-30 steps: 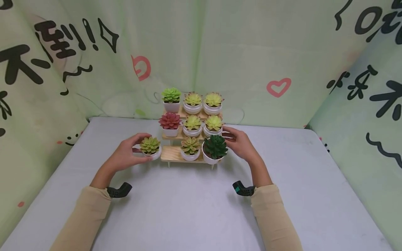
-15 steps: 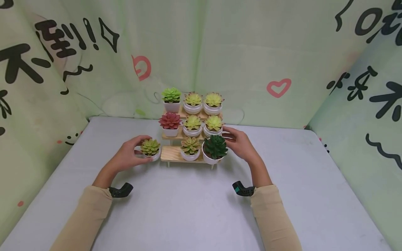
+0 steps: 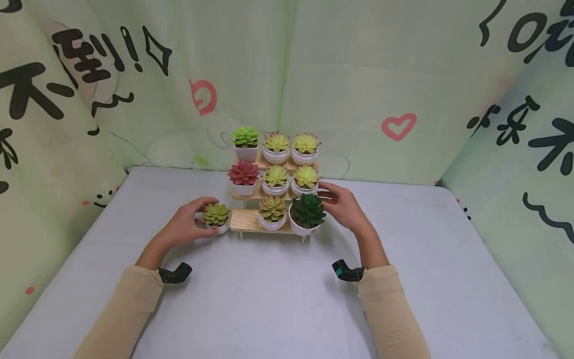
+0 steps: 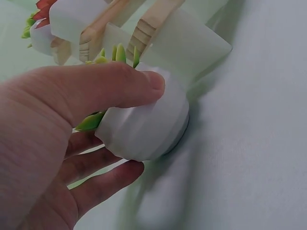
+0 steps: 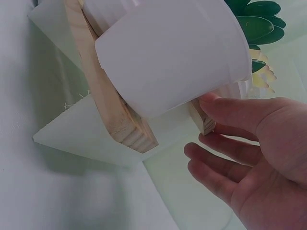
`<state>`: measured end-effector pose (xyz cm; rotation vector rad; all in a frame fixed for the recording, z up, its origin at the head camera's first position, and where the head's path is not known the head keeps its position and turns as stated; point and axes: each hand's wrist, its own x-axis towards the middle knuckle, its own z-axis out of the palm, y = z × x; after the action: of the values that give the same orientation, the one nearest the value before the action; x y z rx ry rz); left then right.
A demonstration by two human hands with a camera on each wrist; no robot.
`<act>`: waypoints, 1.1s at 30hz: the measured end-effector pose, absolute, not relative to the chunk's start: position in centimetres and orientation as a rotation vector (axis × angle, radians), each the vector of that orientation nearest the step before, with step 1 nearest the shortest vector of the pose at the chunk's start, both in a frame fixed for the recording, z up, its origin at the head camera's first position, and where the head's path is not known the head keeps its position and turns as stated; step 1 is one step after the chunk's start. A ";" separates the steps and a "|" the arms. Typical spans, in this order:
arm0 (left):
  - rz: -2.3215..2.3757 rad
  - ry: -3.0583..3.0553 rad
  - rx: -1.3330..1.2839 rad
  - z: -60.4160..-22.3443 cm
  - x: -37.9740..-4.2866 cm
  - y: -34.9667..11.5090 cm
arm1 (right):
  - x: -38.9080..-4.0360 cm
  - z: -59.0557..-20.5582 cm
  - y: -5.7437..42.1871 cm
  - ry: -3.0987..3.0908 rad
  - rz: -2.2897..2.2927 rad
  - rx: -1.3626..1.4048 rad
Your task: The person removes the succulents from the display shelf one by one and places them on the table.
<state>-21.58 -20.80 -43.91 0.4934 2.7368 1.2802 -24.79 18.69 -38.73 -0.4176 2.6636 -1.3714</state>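
My left hand [image 3: 192, 224] grips a small potted succulent [image 3: 216, 215] with yellow-green leaves, just left of the stand's lowest shelf. In the left wrist view, the thumb lies across its ribbed white pot [image 4: 148, 115], fingers on the other side; the pot is at or just above the tabletop. A tiered wooden plant stand [image 3: 244, 220] carries several potted succulents. At its right side, my right hand [image 3: 342, 204] pinches the end of the middle shelf [image 5: 204, 120] between thumb and index finger. Beside it, a dark green succulent [image 3: 307, 211] in a larger white pot stands on the lowest shelf.
On the lowest shelf's middle sits another succulent [image 3: 272, 209], with bare wood to its left. A red succulent [image 3: 243, 174] and a bright green one [image 3: 245, 138] stand on the left of the upper shelves. Behind the white table [image 3: 251, 299] hangs a printed curtain [image 3: 336, 75].
My left hand has come down and slightly to the right with the potted succulent. The right hand and the stand stay where they were.
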 end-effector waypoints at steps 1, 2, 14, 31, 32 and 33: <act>1.279 2.736 0.486 -43.9 -21.6 -20.8 | -24.8 -38.7 18.7 2.662 -1.373 -0.416; 1.278 2.737 0.481 -44.0 -21.6 -20.7 | -24.8 -38.8 18.7 2.662 -1.374 -0.417; 1.295 2.764 0.448 -44.3 -21.7 -20.7 | -24.8 -38.9 18.8 2.642 -1.390 -0.402; 1.304 2.784 0.428 -44.1 -23.9 -20.0 | -25.0 -39.0 18.7 2.646 -1.386 -0.377; 1.302 2.783 0.427 -44.1 -24.0 -20.0 | -25.0 -39.0 18.7 2.647 -1.387 -0.378; 1.299 2.785 0.428 -44.1 -24.2 -20.0 | -25.0 -39.1 18.7 2.649 -1.387 -0.379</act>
<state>-24.20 -19.97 -44.13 0.4283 2.7850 1.2986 -25.00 18.68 -39.05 -0.3792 2.6487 -1.3868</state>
